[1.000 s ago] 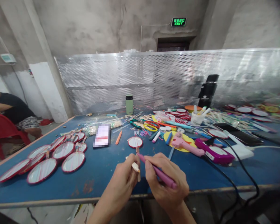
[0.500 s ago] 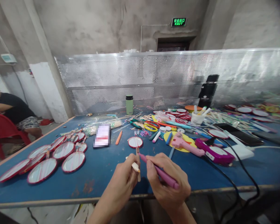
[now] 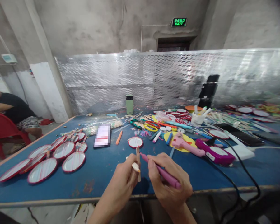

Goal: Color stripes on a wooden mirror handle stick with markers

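My left hand (image 3: 121,183) is closed around a wooden stick (image 3: 138,161) and a small white marker cap (image 3: 134,166), held upright over the near edge of the blue table (image 3: 102,174). My right hand (image 3: 170,183) grips a pink marker (image 3: 164,175) like a pen, its tip touching the stick near the top. A small red-rimmed white disc (image 3: 135,142) lies on the table just beyond the stick.
Several red-rimmed discs (image 3: 49,158) lie at the left. A pink glue gun (image 3: 186,146), a purple device (image 3: 216,154) with a black cable, markers, scissors and sticks crowd the right. A green bottle (image 3: 129,104) stands at the back. A person sits far left on a red chair (image 3: 2,130).
My right hand and the pink marker have slid slightly right and down along the stick. The left hand has stayed almost still.
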`<state>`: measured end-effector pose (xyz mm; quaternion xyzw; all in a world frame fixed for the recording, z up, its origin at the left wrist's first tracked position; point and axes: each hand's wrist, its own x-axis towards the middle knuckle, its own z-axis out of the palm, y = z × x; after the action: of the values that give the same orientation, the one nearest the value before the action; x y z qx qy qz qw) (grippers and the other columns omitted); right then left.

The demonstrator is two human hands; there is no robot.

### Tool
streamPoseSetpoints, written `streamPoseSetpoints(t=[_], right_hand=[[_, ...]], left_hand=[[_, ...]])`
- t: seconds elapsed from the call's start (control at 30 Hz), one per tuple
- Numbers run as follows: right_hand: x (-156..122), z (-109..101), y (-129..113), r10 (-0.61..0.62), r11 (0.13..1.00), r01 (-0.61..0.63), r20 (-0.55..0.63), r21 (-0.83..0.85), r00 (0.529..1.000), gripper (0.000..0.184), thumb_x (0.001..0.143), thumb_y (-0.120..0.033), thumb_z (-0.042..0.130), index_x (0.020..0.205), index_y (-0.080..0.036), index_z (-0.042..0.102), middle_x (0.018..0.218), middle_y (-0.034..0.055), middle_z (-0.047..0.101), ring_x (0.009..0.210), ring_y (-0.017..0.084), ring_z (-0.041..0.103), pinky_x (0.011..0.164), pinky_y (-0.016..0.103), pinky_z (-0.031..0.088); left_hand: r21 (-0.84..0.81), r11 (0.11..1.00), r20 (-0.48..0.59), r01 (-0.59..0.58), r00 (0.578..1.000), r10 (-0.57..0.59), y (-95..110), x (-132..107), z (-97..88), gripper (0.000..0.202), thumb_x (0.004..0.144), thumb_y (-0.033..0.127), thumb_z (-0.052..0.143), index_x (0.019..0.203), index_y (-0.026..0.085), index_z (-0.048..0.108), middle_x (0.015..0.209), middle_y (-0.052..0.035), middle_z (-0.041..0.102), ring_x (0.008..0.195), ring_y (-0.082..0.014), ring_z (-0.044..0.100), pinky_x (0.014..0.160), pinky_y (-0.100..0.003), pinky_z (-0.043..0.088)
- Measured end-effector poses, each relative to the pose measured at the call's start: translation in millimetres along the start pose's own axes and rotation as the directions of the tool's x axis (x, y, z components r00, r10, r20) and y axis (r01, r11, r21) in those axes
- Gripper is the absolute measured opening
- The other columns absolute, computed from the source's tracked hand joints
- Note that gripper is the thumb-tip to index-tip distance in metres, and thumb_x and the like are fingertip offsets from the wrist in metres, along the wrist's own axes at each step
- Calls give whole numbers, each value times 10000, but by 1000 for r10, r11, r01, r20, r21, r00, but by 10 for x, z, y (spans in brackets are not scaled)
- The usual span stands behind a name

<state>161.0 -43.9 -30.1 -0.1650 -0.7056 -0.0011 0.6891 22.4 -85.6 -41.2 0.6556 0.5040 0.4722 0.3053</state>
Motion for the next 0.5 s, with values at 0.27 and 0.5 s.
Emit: streamPoseSetpoints(t=[0.27,0.5], right_hand=[[0,16,-4,-23,1000,22,22,14,1000,193,822,1,616,930,-155,653,736,14,687,624,121,621,620,246,519],[-4,2,5,10,1000,-10,-6,-6,1000,177,827,-6,612,900,-162,653,725,9,678,621,117,619,619,242,515]], left_hand=[[34,999,-7,7,1000,-7,-3,3,0,283,1023,365,373,787,214,409,626,87,388,576,-98,298,535,-207,261],[19,1000,-4,-6,1000,6,-5,-8,-4,285,1022,364,364,781,218,401,618,87,388,560,-98,306,534,-209,267]])
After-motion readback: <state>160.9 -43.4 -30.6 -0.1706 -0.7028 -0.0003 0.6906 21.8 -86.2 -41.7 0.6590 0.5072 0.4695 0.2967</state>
